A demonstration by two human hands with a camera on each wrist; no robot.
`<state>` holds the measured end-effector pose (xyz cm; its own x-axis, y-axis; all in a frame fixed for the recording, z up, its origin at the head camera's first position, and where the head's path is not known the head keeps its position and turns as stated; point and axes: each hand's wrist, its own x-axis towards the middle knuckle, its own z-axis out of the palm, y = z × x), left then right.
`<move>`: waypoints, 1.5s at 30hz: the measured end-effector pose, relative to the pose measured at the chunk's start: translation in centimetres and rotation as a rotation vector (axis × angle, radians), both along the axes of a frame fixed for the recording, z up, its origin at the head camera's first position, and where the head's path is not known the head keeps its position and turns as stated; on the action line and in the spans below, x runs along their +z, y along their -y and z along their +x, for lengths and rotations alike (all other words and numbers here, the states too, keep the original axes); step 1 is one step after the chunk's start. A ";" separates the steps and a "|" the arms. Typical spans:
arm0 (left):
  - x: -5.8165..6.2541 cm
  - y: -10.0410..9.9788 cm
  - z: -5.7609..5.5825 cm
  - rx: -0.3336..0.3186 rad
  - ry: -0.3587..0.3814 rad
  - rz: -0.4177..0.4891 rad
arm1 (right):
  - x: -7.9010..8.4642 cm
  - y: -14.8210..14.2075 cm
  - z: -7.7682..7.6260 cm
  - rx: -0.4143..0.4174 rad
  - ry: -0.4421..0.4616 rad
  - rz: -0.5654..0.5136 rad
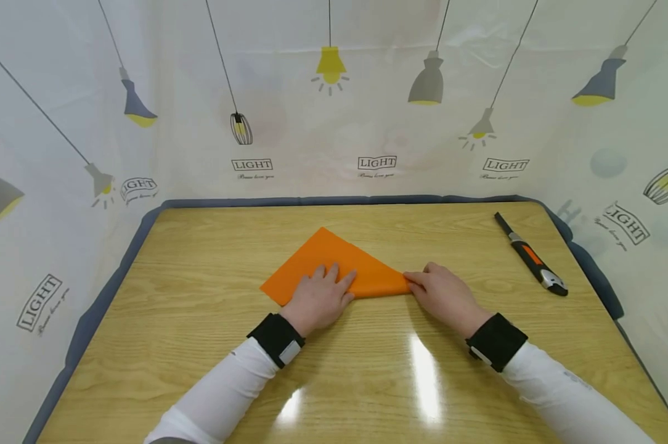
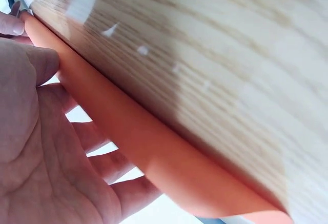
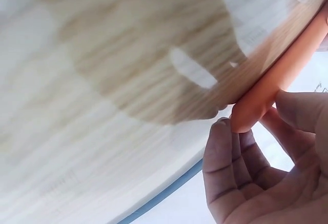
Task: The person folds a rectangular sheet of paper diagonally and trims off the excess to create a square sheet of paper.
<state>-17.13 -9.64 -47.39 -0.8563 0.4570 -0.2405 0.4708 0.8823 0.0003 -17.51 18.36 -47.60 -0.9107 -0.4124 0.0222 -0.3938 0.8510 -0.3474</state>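
- I see the left hand (image 1: 318,297) lying flat on the paper (image 1: 334,262) mid-desk (image 1: 201,345), grip spread.
- The right hand (image 1: 445,296) pinches its right corner; the glossy top could let the fold slip askew.
- The knife (image 1: 530,254) lies well apart.

- The left hand (image 1: 318,297) lies flat on the orange paper (image 1: 334,262), so whatever part of the sheet sits under its palm and fingers is covered.
- The paper's right corner disappears under the right hand (image 1: 443,295) fingertips; can't tell if it's pinched or just pressed.
- Right wrist view is a blurry mess, the table (image 3: 102,106) grain is smeared.
- Left wrist view crops the palm at the left edge.
- The knife (image 1: 530,254) beyond the right fingers: blade too small to make out.
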 end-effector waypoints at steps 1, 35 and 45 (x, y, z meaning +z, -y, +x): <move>0.0 0.0 0.0 0.002 0.003 -0.001 | 0.1 0.0 0.0 0.003 -0.003 -0.002; 0.1 -0.1 0.0 -0.025 0.022 0.005 | -0.4 -0.3 0.5 0.025 -0.069 -0.041; 0.0 -0.1 0.2 -0.021 0.022 0.009 | -0.6 -0.4 0.7 0.023 -0.059 -0.047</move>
<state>-16.96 -9.49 -47.38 -0.8412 0.4768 -0.2550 0.4887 0.8723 0.0189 -16.80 18.78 -48.21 -0.8975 -0.4306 0.0953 -0.4342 0.8248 -0.3621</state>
